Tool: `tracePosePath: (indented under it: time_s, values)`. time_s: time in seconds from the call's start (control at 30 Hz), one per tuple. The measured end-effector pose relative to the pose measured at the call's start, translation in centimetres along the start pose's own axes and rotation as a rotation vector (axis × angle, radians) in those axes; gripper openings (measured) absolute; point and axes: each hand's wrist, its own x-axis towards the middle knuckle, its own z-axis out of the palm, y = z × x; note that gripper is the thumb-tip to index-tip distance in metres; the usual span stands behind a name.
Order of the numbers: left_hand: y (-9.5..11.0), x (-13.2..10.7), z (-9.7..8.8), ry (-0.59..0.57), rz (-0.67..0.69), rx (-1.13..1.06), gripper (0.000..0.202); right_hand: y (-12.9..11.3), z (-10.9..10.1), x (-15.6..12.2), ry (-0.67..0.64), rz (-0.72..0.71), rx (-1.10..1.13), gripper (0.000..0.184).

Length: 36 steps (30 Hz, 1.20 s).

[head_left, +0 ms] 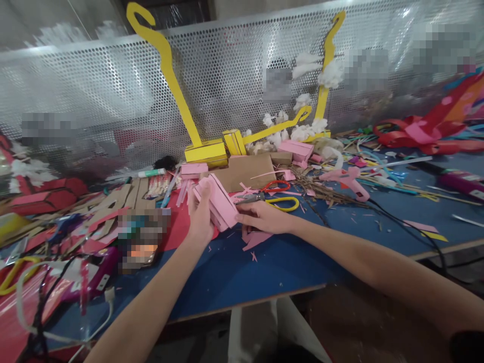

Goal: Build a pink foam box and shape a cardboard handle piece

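Head view: your left hand (199, 222) is gripping a pink box (221, 204) at the centre of the work area, over the blue table (264, 277), fingers closed about its left end and thumb laid along its upper face. The box is tilted, its length slanting from eleven o'clock toward five, with dark lines along its edges. Your right hand (266, 217) is at three o'clock of the box, fingers bent, tips at its right end; whether they pinch it or only touch it, you cannot tell from this view. Just beyond that hand lie scissors (260, 196). Pink scraps (259, 239) lie at four o'clock, a brown cardboard piece (249, 171) at one, and a red sheet (176, 229) at eight. Well apart, at three o'clock, rests a pink glue gun (350, 182). At twelve stands a yellow box (206, 152) bearing a tall hooked strip (176, 83), before a perforated metal screen (234, 75).
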Motion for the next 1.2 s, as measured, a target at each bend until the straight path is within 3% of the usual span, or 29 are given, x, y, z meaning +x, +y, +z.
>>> tracePosePath:
  time_s: [0.43,0.83,1.2]
  values:
    - [0.1,0.2,-0.2,0.023,-0.037,-0.026,0.049,0.7,0.3,0.4,0.01,0.031,0.142,0.024]
    - [0.3,0.1,-0.1,0.024,-0.029,0.012,0.049,0.8,0.6,0.3,0.05,0.013,0.086,0.037]
    - [0.4,-0.1,0.2,-0.08,-0.074,-0.026,0.042,1.5,0.6,0.4,0.03,0.029,0.1,0.029]
